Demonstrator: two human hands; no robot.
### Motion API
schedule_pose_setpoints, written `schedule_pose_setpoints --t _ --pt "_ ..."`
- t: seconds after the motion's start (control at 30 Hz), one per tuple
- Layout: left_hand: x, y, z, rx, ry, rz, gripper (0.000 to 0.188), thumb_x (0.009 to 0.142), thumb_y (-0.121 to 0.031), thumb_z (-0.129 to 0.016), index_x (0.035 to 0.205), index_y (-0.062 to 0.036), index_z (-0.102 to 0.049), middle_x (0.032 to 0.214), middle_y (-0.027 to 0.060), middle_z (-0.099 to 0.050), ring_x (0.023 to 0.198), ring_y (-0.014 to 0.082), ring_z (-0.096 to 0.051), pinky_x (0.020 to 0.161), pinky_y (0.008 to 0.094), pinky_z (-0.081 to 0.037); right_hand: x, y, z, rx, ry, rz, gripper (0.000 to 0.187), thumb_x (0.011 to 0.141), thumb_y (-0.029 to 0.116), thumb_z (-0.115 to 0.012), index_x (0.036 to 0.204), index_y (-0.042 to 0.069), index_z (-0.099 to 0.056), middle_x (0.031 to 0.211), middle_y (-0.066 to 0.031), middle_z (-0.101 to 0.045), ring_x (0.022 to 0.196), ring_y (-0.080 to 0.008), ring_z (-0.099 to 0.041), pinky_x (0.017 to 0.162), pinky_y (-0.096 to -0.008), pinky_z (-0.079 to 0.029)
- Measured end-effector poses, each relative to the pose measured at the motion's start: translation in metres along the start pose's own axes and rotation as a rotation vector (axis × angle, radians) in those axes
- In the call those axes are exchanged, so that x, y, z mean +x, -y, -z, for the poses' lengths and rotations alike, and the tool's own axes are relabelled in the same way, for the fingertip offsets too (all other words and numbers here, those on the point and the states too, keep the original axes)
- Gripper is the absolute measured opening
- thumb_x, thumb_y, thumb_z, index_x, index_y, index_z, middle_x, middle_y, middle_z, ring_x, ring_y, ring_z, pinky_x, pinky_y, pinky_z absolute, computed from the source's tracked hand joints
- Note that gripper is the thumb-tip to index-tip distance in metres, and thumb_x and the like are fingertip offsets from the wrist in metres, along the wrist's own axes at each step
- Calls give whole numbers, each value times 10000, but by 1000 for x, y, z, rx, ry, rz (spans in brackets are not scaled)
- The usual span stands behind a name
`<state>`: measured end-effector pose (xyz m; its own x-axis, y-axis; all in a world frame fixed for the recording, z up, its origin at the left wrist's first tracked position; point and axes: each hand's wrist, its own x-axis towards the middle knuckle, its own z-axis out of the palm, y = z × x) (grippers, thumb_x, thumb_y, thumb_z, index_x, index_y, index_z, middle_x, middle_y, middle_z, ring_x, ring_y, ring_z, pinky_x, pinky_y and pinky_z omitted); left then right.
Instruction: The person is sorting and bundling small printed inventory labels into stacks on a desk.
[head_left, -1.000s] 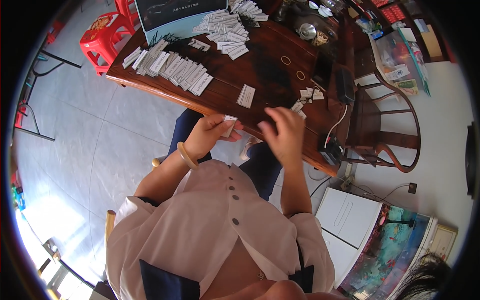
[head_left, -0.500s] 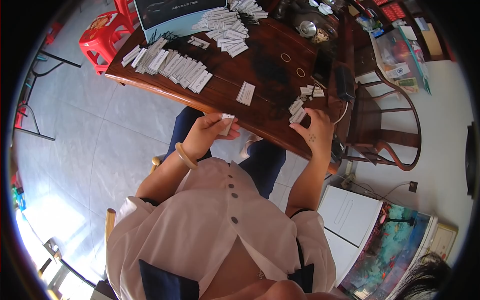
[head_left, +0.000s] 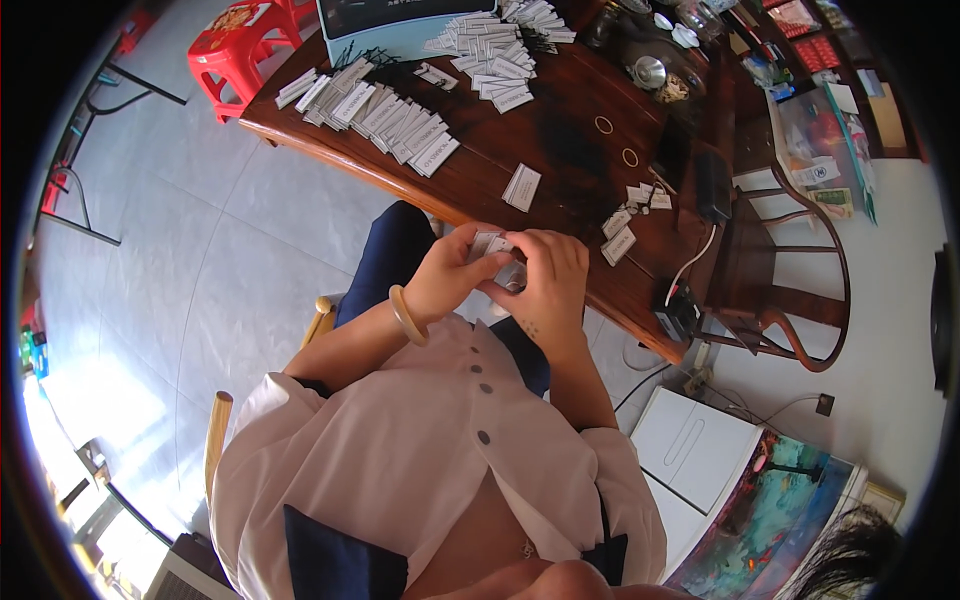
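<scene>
Two bare hands meet at the near edge of the worktop (head_left: 480, 195). The left hand (head_left: 458, 268) pinches a small white card (head_left: 488, 243) between its thumb, laid on top, and the fingers beneath. The right hand (head_left: 552, 268) is curled in against the card's right side, thumb and fingers bent; whether it grips anything cannot be determined, its fingertips being partly hidden. A pale bracelet (head_left: 407, 316) sits on the wrist behind the left hand.

Just beyond both hands lies a short stack of cards (head_left: 521, 187). To the right of the right hand, near it, a loose card (head_left: 618, 245) lies below a small cluster of tags (head_left: 640, 197). Farther beyond the right hand are two thin yellowish rings (head_left: 603, 125), apart from each other. Ahead of the left hand, and leftward, overlapping cards form a long row (head_left: 385, 120); a second heap (head_left: 495, 65) lies farther off.
</scene>
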<state>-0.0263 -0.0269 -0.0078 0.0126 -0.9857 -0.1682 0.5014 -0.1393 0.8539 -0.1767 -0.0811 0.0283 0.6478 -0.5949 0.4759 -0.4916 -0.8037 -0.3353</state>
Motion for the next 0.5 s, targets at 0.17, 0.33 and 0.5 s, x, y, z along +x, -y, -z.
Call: schedule_pose_setpoints --t 0.17,0.33,0.5 --pt "0 7 13 119 -70 -13 255 888 -38 -661 1111 16 -550 994 77 -645 850 124 -632 747 247 -537 -4 4 -14 -25 -129 63 659 574 182 -863 1148 110 -547 1012 -22 -607 936 -235 -575 853 -420 -390" --pt "2 13 12 86 -68 -93 221 902 -52 -650 1089 18 -555 979 75 -648 848 114 -623 768 261 -530 -9 -1 -14 198 -128 -17 542 626 96 -816 1118 105 -591 956 -22 -612 903 -232 -582 829 -389 -403" --pt "-1 16 17 177 83 -86 193 981 -129 -543 1104 20 -528 1023 88 -636 932 124 -611 843 289 -507 -2 -7 -7 167 -94 64 491 645 54 -793 1098 115 -616 969 -24 -614 901 -242 -586 818 -372 -406"
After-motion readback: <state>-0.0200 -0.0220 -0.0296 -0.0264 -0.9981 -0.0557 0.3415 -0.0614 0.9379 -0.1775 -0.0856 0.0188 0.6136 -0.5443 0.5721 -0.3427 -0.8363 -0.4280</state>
